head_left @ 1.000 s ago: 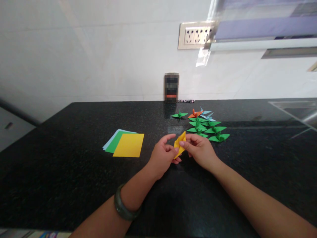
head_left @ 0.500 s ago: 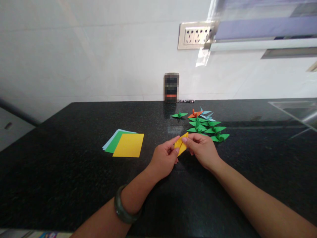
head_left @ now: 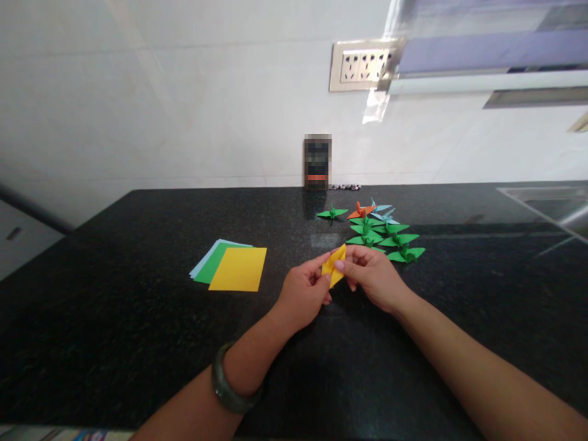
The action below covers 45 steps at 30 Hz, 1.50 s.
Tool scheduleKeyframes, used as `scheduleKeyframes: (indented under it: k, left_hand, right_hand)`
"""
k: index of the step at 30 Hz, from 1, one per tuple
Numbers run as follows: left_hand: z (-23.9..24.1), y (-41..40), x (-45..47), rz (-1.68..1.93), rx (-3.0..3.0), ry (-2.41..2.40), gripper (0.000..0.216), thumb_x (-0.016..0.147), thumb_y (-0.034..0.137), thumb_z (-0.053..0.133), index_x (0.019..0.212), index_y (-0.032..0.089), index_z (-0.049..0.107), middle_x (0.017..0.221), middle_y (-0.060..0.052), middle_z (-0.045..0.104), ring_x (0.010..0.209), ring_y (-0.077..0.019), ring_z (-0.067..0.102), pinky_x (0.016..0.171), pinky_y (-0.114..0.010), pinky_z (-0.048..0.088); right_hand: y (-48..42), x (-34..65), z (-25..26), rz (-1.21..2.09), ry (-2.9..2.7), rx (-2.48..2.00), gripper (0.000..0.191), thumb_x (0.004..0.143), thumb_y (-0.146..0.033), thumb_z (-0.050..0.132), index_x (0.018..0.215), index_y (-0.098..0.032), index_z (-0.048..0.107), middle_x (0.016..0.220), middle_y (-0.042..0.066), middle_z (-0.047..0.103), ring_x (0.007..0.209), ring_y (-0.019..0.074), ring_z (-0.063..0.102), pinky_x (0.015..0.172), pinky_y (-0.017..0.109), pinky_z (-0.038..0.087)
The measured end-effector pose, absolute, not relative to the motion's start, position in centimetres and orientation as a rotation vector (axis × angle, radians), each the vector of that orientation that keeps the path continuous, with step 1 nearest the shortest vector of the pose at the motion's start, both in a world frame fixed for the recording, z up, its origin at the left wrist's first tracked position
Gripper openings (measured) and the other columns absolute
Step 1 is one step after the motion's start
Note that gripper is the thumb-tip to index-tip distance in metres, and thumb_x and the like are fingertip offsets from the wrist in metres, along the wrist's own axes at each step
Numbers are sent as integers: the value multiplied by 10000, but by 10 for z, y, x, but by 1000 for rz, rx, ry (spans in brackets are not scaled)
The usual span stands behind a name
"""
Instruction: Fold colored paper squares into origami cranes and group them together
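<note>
Both of my hands pinch a small folded yellow paper piece (head_left: 334,264) just above the black counter (head_left: 114,294). My left hand (head_left: 305,293) grips its lower left edge with thumb and fingers closed. My right hand (head_left: 374,277) holds its right side, thumb on top. Just beyond my right hand lie several folded paper cranes (head_left: 384,236), mostly green, with one orange and some light blue at the back. A separate green crane (head_left: 332,213) sits to their left.
A stack of flat paper sheets (head_left: 232,268), yellow on top of green and light blue, lies to the left of my hands. A small dark box (head_left: 317,162) stands against the white wall. A wall socket panel (head_left: 361,64) is above. A sink edge (head_left: 546,202) shows at far right.
The yellow piece has been turned and lowered slightly between my fingers; my left thumb and fingers have closed onto it. Both hands stay in about the same place.
</note>
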<state>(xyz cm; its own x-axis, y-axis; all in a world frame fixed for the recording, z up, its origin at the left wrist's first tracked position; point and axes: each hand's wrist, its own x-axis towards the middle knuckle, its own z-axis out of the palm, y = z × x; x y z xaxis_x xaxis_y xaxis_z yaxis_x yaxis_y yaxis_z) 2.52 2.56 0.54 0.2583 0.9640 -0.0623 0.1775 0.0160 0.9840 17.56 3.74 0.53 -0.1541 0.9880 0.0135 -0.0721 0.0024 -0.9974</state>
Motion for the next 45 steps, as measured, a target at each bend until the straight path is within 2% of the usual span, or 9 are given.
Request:
scheduleKeyframes:
  k: [4,11,17,23,30,36,40,45]
  left_hand:
    - [10,25,25,888,1446,1095,488,732,173,493,1218,150,527,493,69,475,386,-52,450,423,-168,373]
    - [5,24,24,909,1549,1093,448,745,165,469,1182,155,563,470,64,476,397,-59,397,421,-176,326]
    - [4,24,24,946,1665,1100,433,747,156,461,1163,178,582,509,42,548,455,-76,427,508,-195,378]
    - [3,23,24,938,1663,1122,419,754,170,459,1153,186,587,520,45,528,478,-82,453,525,-200,389]
    - [-3,24,23,918,1631,1104,405,761,184,468,1154,178,569,577,46,518,493,-78,489,507,-196,388]
    - [1,25,26,928,1481,1089,477,741,155,486,1216,122,456,587,53,508,486,-76,509,505,-198,417]
    - [5,24,30,884,1272,1051,372,747,192,504,1109,110,494,610,45,524,444,-59,497,475,-196,432]
    - [7,23,31,889,1161,979,286,716,304,588,924,120,520,590,41,540,436,-64,510,422,-177,410]
  right_hand:
    - [38,178,4,1474,-1196,-988,288,673,-317,700,911,-172,628,577,-49,514,396,29,362,330,152,299]
    - [40,180,5,1529,-1158,-946,216,657,-280,723,820,-168,637,511,-70,466,359,11,338,323,139,286]
    - [40,181,3,1513,-1146,-959,200,651,-281,727,769,-166,614,497,-77,466,352,11,344,328,140,278]
    - [38,180,6,1506,-1145,-978,194,663,-283,715,766,-161,605,497,-75,472,359,16,341,334,143,266]
    - [38,178,7,1547,-1057,-1030,241,620,-297,737,780,-147,638,521,-61,506,353,10,323,329,156,250]
    - [38,177,7,1418,-1093,-1134,264,613,-321,724,772,-123,652,525,-46,523,355,17,330,329,171,217]
    - [36,174,11,1352,-1160,-1164,243,614,-319,715,748,-126,653,491,-53,516,364,25,335,348,179,223]
    - [31,169,13,1334,-1277,-1162,212,644,-317,688,753,-138,660,544,-27,583,371,28,357,354,179,238]
